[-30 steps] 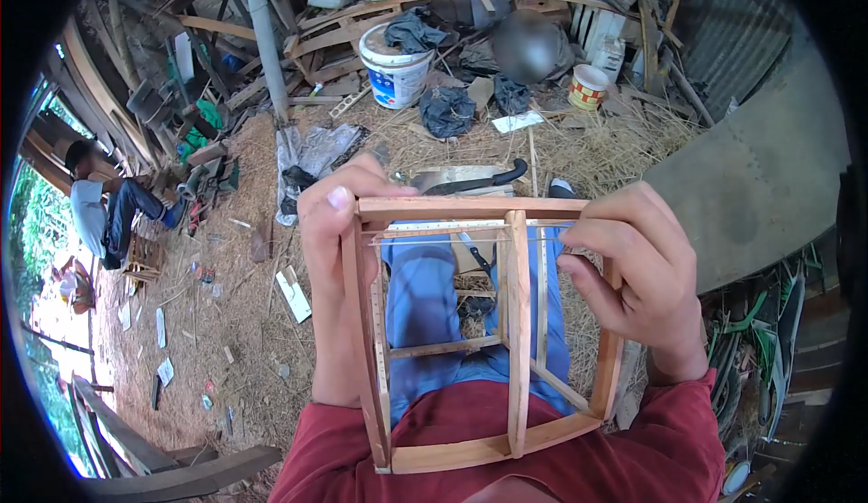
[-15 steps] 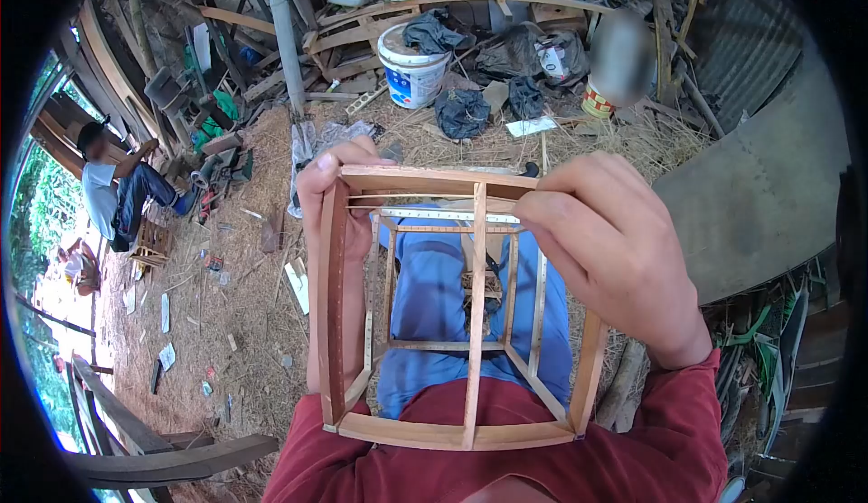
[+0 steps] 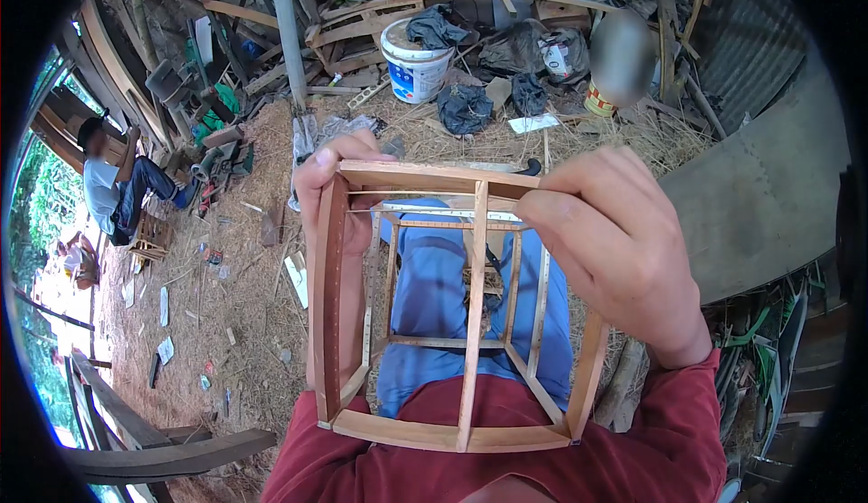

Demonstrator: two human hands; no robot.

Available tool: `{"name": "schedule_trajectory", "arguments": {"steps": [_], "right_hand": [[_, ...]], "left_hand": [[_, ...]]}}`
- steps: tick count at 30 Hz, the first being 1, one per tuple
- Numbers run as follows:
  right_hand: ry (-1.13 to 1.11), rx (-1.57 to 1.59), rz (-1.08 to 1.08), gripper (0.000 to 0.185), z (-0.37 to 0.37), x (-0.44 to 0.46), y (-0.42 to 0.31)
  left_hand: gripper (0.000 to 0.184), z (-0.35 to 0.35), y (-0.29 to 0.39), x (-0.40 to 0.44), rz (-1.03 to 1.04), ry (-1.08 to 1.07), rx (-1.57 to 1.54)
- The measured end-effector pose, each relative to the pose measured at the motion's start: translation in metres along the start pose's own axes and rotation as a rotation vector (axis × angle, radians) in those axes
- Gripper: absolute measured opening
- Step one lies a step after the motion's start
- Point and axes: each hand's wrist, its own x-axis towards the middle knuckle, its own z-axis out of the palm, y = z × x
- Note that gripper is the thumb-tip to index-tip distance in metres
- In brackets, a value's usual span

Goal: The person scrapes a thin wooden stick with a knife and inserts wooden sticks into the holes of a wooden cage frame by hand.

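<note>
well, the left hand (image 3: 342,161) clasps the wooden frame (image 3: 416,175) at far left, the right hand (image 3: 624,236) pinches its far right; uneven squeezing could crack the middle slat (image 3: 472,322).

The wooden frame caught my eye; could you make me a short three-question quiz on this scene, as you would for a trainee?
1. True or false: the left hand grips a corner of the wooden frame.
2. Choose one: what colour are the trousers? a) green b) blue c) white
3. Short answer: what lies over the rim of the white bucket?

Key: 1. True. 2. b. 3. Black plastic.
</note>
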Motion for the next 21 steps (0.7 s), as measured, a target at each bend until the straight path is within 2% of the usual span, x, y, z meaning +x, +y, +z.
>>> {"name": "schedule_trajectory", "arguments": {"steps": [21], "right_hand": [[-0.007,-0.021,0.024,0.026,-0.0036,-0.0058,0.0]], "left_hand": [[0.06,0.0065,-0.0012,0.0001,0.009,-0.014,0.033]]}}
